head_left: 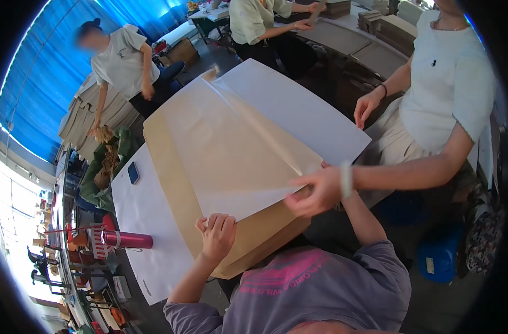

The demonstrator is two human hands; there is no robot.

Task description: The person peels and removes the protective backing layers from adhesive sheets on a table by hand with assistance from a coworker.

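A large glossy, pale translucent sheet (243,145) lies over a stack of brown paper (173,167) on the table. Its near left corner is under my left hand (217,235), whose fingers curl closed over the edge. My right hand (325,164) is at the sheet's near right corner; only a fingertip shows, so its grip is hidden. In front of it is a co-worker's hand (318,192) with a white wristband, close to the same corner. The sheet's far end has a raised, rumpled fold (212,72).
White board (148,222) covers the table, bearing a phone (133,173) and a pink bottle (128,240). A co-worker in a white top (448,83) sits close on the right. Two other people are beyond the table. A blue stool (440,253) stands at right.
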